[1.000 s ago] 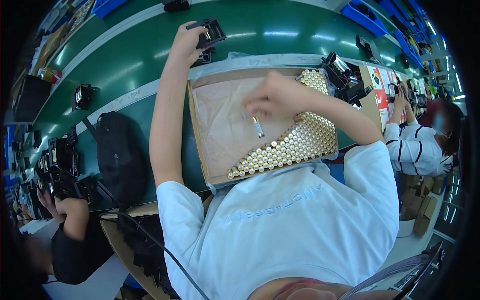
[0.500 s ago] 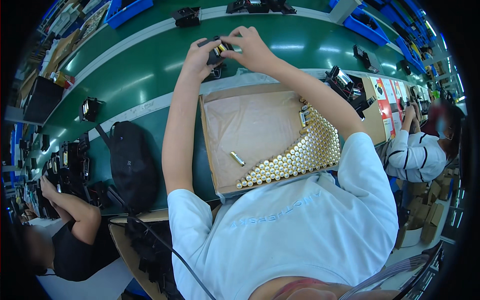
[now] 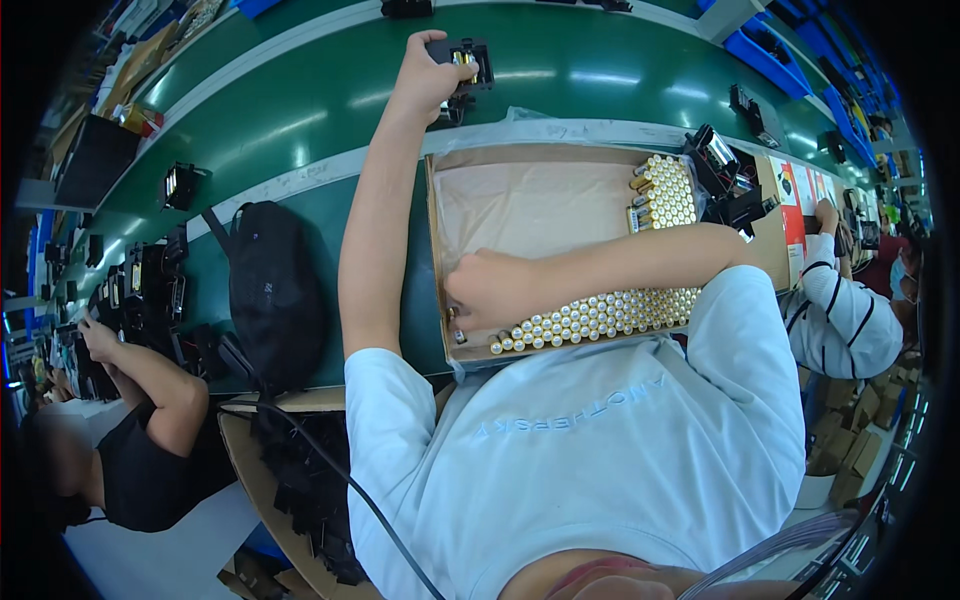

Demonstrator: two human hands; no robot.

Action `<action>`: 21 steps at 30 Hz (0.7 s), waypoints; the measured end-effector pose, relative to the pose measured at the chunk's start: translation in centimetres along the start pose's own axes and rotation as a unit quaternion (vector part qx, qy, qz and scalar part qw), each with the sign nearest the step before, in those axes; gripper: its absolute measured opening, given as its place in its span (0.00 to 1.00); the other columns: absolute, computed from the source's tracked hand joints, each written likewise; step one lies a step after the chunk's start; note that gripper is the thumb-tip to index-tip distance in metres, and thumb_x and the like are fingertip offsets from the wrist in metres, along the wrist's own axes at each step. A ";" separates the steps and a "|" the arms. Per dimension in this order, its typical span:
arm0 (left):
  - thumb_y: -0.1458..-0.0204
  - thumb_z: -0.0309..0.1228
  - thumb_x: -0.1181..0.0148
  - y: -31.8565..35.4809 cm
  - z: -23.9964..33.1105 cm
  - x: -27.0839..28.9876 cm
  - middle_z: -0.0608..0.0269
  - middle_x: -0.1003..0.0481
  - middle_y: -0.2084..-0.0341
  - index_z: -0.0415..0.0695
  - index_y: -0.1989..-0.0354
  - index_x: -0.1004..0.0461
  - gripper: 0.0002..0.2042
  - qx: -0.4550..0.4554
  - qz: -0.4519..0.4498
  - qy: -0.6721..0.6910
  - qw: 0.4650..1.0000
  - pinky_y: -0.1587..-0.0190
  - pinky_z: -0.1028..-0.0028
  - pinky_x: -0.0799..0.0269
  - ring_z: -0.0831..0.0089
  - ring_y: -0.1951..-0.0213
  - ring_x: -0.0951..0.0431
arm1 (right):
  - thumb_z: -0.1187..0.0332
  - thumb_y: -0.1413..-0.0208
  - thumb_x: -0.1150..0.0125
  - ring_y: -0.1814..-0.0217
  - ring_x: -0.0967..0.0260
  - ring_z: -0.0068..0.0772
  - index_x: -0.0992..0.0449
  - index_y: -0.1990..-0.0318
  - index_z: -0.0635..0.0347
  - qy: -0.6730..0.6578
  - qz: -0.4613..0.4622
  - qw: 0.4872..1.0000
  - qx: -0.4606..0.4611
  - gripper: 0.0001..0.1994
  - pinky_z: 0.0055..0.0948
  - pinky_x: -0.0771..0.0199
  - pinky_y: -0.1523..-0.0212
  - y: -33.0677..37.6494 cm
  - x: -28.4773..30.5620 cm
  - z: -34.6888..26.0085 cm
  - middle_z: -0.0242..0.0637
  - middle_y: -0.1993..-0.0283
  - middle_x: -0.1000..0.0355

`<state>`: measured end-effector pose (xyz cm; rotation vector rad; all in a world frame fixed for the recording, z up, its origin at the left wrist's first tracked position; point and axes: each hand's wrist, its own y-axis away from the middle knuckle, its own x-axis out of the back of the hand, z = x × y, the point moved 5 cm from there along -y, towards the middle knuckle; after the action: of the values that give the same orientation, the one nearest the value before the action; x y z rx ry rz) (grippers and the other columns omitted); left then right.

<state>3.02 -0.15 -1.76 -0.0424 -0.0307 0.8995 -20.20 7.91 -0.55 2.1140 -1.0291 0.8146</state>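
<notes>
Over the green belt, my left hand (image 3: 424, 78) is closed on the edge of a black battery case (image 3: 484, 62), where gold-and-black batteries show inside. Just below that hand another black case (image 3: 455, 110) is partly covered. My right hand (image 3: 492, 288) is down in a shallow cardboard box (image 3: 437, 215), by its left wall. Its fingers are bent around a battery (image 3: 458, 328), of which only one end shows. Many batteries (image 3: 590, 318) stand packed upright along the near and right sides of the box, partly hidden by my right forearm.
A black backpack (image 3: 273, 295) lies left of the box. Black cases (image 3: 728, 175) with wires are piled at its right, and another case (image 3: 180, 186) sits on the belt at left. Co-workers in a black sleeve (image 3: 150, 460) and a striped sleeve (image 3: 835, 320) work on either side.
My right hand has left the black case and come down into the box, where the loose battery lay. The left hand still holds the case. The view has shifted slightly.
</notes>
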 end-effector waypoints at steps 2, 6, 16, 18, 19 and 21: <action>0.58 0.17 0.34 -0.1 0.2 0.0 0.41 0.34 0.55 0.37 0.42 0.43 0.33 0.010 0.002 0.015 1.000 0.63 0.67 0.20 0.57 0.60 0.24 | 0.63 0.55 0.35 0.74 0.27 0.54 0.21 0.73 0.72 0.001 0.010 1.000 -0.003 0.15 0.40 0.23 0.67 -0.1 -0.7 0.1 0.51 0.73 0.23; 0.57 0.18 0.35 0.2 0.6 0.2 0.42 0.33 0.55 0.37 0.43 0.42 0.31 0.050 0.005 0.067 0.996 0.64 0.66 0.20 0.58 0.61 0.24 | 0.65 0.56 0.35 0.73 0.26 0.54 0.21 0.72 0.71 -0.003 0.034 0.999 -0.017 0.13 0.39 0.23 0.67 -0.1 -1.1 0.1 0.51 0.72 0.23; 0.52 0.19 0.40 0.1 0.9 1.7 0.41 0.34 0.51 0.40 0.41 0.40 0.28 0.087 0.027 0.025 0.996 0.61 0.64 0.20 0.56 0.56 0.26 | 0.66 0.59 0.34 0.69 0.24 0.50 0.21 0.69 0.68 -0.076 0.065 0.994 -0.048 0.13 0.38 0.23 0.67 0.5 -1.9 0.3 0.47 0.70 0.22; 0.52 0.19 0.40 -0.2 0.6 1.6 0.42 0.34 0.51 0.41 0.41 0.40 0.27 0.078 0.020 0.027 0.996 0.61 0.64 0.20 0.56 0.55 0.26 | 0.67 0.60 0.34 0.69 0.25 0.49 0.21 0.69 0.67 -0.095 0.064 0.993 -0.041 0.12 0.36 0.23 0.67 0.4 -1.7 0.6 0.45 0.70 0.22; 0.51 0.19 0.41 -0.1 0.6 1.5 0.42 0.34 0.51 0.41 0.41 0.40 0.27 0.089 0.023 0.035 0.995 0.60 0.65 0.21 0.56 0.55 0.26 | 0.67 0.60 0.33 0.69 0.25 0.48 0.21 0.70 0.66 -0.105 0.063 0.992 -0.035 0.11 0.35 0.23 0.66 0.3 -1.6 0.7 0.44 0.71 0.22; 0.51 0.19 0.41 -0.2 0.6 1.4 0.42 0.34 0.50 0.41 0.41 0.39 0.26 0.098 0.027 0.044 0.994 0.60 0.66 0.21 0.57 0.55 0.26 | 0.67 0.60 0.33 0.70 0.25 0.47 0.21 0.70 0.66 -0.114 0.060 0.991 -0.024 0.11 0.34 0.23 0.66 0.3 -1.5 0.7 0.43 0.71 0.22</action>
<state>4.02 0.89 -1.19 0.0999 0.1412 0.9494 -21.04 7.81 -2.01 2.1568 -1.2924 0.6052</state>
